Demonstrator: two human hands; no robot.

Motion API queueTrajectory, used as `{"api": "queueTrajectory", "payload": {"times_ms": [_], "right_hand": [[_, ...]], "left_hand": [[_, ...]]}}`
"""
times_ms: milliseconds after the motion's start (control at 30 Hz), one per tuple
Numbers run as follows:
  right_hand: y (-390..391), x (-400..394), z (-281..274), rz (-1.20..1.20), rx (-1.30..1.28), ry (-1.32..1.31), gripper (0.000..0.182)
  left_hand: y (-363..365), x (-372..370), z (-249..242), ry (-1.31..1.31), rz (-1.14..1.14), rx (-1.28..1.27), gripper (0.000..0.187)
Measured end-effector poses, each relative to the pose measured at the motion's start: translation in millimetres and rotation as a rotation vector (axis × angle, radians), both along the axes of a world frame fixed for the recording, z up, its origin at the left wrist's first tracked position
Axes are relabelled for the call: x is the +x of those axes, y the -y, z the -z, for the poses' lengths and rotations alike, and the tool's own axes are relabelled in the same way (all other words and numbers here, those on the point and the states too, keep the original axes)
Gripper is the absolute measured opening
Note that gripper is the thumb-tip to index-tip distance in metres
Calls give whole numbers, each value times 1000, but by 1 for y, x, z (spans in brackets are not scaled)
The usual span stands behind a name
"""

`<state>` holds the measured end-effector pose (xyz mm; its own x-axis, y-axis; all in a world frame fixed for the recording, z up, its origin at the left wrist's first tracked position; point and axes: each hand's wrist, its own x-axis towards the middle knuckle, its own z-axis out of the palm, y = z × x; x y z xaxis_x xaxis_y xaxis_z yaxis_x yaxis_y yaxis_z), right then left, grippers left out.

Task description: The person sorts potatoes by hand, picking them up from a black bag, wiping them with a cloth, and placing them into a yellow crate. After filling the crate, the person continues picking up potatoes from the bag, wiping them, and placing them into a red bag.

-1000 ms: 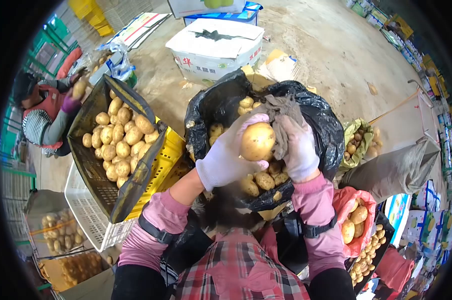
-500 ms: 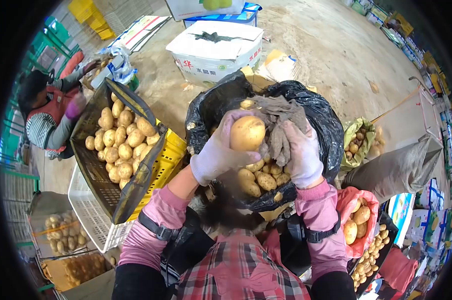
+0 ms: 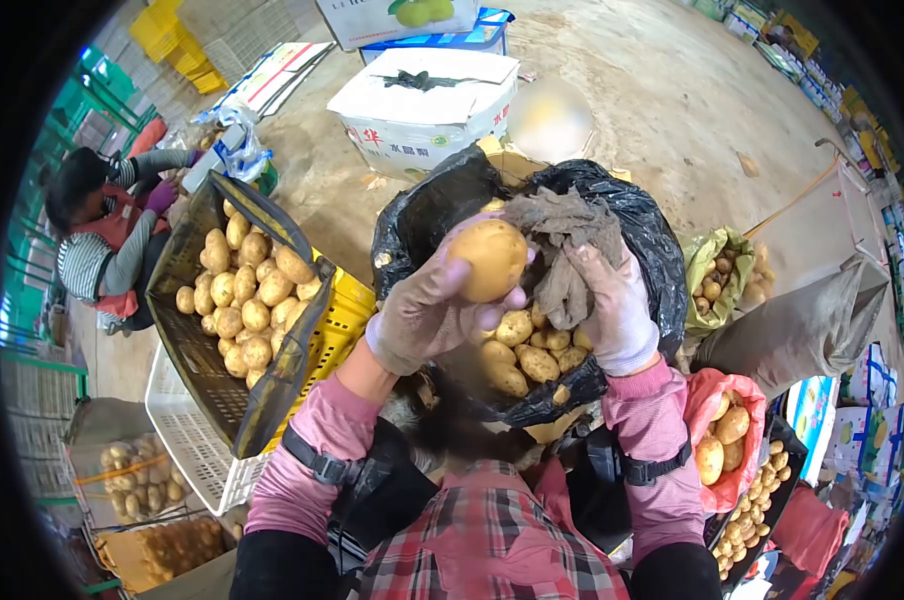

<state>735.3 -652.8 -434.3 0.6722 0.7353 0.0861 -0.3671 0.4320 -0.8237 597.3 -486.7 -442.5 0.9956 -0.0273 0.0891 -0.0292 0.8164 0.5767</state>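
Note:
Both hands wear pale, dirty gloves over a container lined with a black plastic bag point(image 3: 657, 240). My left hand point(image 3: 427, 310) is closed around a large potato point(image 3: 488, 262), its palm side turned up. A crumpled grey cloth point(image 3: 569, 225) hangs beside the potato, gripped by my right hand point(image 3: 612, 305). Below the hands, several smaller potatoes point(image 3: 538, 364) lie inside the black bag. To the left stands a yellow crate point(image 3: 337, 315) with a dark liner, holding many potatoes point(image 3: 244, 290).
A white carton point(image 3: 422, 105) stands beyond the bag. A white basket point(image 3: 197, 440) is under the yellow crate. At right are a red bag point(image 3: 717, 385) of potatoes, a green bag point(image 3: 722, 255) and a grey sack point(image 3: 797, 330). Another person point(image 3: 117, 235) sits at far left.
My left hand has rolled over, so more of its dirty palm and fingers show around the potato. The other person has leaned forward, and the view has shifted slightly.

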Motion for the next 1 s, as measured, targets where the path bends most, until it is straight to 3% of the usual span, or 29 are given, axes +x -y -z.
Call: {"api": "queueTrajectory", "payload": {"times_ms": [67,100,167,233,300,333,433,633,700,767,867,933,1000], "right_hand": [[6,-1,-3,-102,21,105,51],[2,-1,-6,-109,-20,310,59],[-5,-26,-4,-114,-76,327,60],[-4,-18,-4,-65,-272,541,51],[-3,-16,-20,-56,-334,492,46],[-5,-9,-14,98,-360,681,40],[-4,-9,-14,43,-107,195,35],[11,-12,-28,-175,-57,27,47],[17,-14,-13,-139,-153,250,63],[10,-17,0,16,-314,576,62],[5,-17,-11,76,-475,713,53],[3,-17,-2,142,-415,684,46],[1,-16,0,180,-398,574,41]], "left_hand": [[2,0,0,-21,13,-4,64],[7,-2,-1,-91,-28,81,62],[15,-5,-5,-184,-91,248,59],[16,-6,-5,-208,-101,260,58],[15,-6,5,-197,-84,130,58],[1,-6,22,-79,84,63,63],[11,-7,4,-62,61,2,69],[14,-2,-5,23,32,-58,70],[16,0,-5,-40,-28,44,66],[17,3,-2,-154,-138,248,62],[12,14,41,-296,-370,583,51],[9,19,48,-323,-391,628,46],[6,17,39,-301,-260,500,44]]}}
